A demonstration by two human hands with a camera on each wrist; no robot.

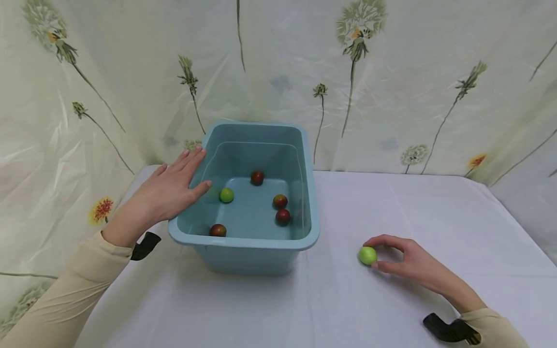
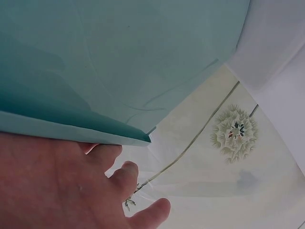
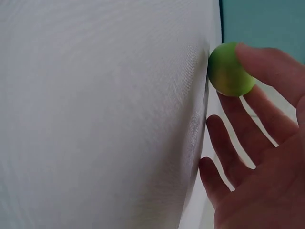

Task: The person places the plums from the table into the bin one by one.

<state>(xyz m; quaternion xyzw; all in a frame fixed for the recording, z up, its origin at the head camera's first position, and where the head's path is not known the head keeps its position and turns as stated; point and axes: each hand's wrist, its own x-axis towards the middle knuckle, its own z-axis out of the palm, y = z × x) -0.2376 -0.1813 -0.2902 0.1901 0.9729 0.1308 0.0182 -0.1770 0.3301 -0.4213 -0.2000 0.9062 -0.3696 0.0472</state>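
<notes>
On the white-covered table, a small round green fruit (image 1: 367,255) sits between the thumb and forefinger of my right hand (image 1: 413,263), which pinches it. In the right wrist view the same green fruit (image 3: 231,70) touches the thumb, and the other fingers (image 3: 226,148) are spread loosely below. My left hand (image 1: 176,186) rests on the left rim of a blue plastic tub (image 1: 243,241), fingers extended. The left wrist view has this hand (image 2: 62,186) under the tub's rim edge. Inside the tub lie another green fruit (image 1: 226,195) and several dark red, tomato-like fruits (image 1: 257,178).
A hanging sheet (image 1: 278,72) printed with dandelions stands behind the tub and along both sides. White cloth (image 1: 404,208) covers the table, its back edge meeting the sheet. Black straps (image 1: 450,328) are on both wrists.
</notes>
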